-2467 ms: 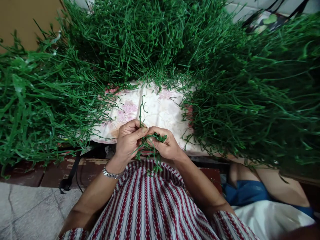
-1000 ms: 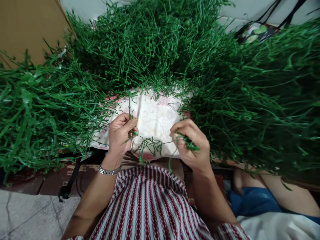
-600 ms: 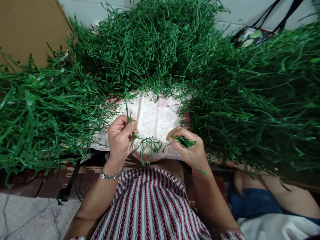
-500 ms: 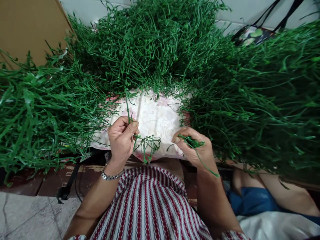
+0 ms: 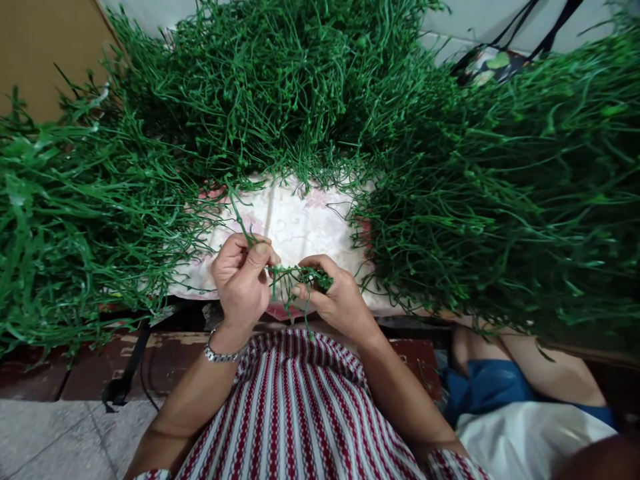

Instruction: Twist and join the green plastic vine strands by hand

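My left hand [image 5: 241, 283] is closed, thumb against fingers, on a thin green plastic-looking stem [image 5: 240, 219] that slants up and away over the cloth. Close beside it, my right hand [image 5: 343, 300] is curled around a small bunch of green sprigs [image 5: 320, 279], its thumb and forefinger reaching toward the left hand. Between the two hands, more fine sprigs [image 5: 285, 280] span the gap and dangle; how they join the stem is hard to make out. Under both hands lies a white flowered cloth [image 5: 310, 230].
Heaps of similar green stems surround the cloth: a left heap [image 5: 75, 220], a back heap [image 5: 300, 80] and a right heap [image 5: 500, 193]. A patterned bag [image 5: 493, 63] with black straps is behind. Another person's blue shorts [image 5: 480, 387] show at lower right.
My right hand has moved left with its sprigs, up close to my left hand. The stem in my left hand now tilts further left. The whole view has shifted slightly.
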`<control>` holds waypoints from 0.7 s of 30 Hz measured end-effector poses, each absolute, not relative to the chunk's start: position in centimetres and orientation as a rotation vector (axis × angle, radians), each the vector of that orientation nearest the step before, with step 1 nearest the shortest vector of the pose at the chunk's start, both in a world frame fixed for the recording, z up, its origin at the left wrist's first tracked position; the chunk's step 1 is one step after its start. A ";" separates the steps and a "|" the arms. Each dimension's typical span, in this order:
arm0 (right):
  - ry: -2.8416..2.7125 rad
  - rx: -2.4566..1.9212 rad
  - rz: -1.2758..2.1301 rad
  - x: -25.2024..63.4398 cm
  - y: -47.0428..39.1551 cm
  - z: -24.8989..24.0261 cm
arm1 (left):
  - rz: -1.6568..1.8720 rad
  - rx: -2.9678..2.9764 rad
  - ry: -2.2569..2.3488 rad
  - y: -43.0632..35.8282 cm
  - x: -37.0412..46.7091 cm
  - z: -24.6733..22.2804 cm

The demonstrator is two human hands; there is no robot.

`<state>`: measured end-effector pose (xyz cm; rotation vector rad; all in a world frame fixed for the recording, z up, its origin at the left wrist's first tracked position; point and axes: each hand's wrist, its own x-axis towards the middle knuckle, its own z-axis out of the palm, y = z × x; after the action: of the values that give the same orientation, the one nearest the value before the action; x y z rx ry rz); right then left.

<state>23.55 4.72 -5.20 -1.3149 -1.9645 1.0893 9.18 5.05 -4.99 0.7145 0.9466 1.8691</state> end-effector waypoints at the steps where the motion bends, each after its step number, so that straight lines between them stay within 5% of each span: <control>1: -1.931 -1.299 1.109 23.7 4.8 -5.2 | 1.828 0.703 0.912 5.0 8.7 -5.1; 11: -1.981 -1.163 1.038 23.4 5.0 -4.2 | 1.146 1.541 1.229 2.1 7.1 -5.7; 21: -1.841 -1.157 1.085 23.1 4.6 -4.8 | 1.486 1.518 1.467 1.7 8.5 -6.6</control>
<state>23.13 4.59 -4.84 -1.1568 -1.8407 1.0845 8.48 1.73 -6.59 1.5181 1.4668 1.4864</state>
